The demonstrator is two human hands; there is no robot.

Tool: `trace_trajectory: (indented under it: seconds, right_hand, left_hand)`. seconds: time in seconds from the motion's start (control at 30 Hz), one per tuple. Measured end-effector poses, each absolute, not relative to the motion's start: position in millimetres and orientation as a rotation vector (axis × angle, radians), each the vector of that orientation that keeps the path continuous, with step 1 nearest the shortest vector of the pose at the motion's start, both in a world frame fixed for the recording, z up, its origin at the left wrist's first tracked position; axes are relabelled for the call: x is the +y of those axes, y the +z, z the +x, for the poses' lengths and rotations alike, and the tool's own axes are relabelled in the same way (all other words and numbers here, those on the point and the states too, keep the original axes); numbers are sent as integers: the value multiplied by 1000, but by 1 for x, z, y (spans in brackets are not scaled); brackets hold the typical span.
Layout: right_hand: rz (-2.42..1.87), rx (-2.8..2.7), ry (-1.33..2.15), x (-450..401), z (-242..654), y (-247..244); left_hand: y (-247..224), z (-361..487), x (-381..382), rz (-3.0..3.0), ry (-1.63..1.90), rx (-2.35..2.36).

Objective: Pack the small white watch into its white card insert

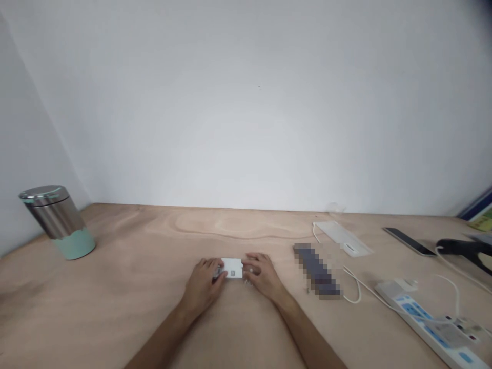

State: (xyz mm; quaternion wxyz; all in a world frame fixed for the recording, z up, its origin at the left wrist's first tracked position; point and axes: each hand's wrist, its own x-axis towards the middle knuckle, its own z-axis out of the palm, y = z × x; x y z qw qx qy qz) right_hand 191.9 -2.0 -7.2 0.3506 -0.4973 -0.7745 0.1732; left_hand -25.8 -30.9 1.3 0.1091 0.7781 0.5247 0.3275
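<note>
A small flat white piece (232,266), like a card or thin box with a dark square code printed on it, lies low over the wooden table in front of me. My left hand (205,282) grips its left end, thumb on the near side and fingers curled over the far side. Close by its right end is my right hand (264,275), fingers bent towards the thumb. Small white bits show between and below those fingertips, too small to name. Whether the right fingertips touch the white piece is unclear.
A steel and mint-green tumbler (59,220) stands at the left. To the right lie a blurred-out dark slab (318,271), a translucent sleeve (342,237), a dark phone (409,241), white cables and a power strip (426,320). A white wall (246,128) rises behind the table.
</note>
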Motion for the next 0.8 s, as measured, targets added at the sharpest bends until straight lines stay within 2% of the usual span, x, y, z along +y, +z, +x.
trace_trajectory:
  seconds: [0.17, 0.53, 0.8]
  right_hand:
    - [-1331, -1969, 557, 4, 192, -14]
    - [-1063, -1961, 455, 8, 192, -23]
    - [-1054, -2048, 471, 7, 188, -18]
  left_hand:
    - [7, -26, -33, 2279, 937, 1576]
    - [-1, -28, -30, 2254, 1022, 1466]
    - [1, -27, -30, 2256, 995, 1449]
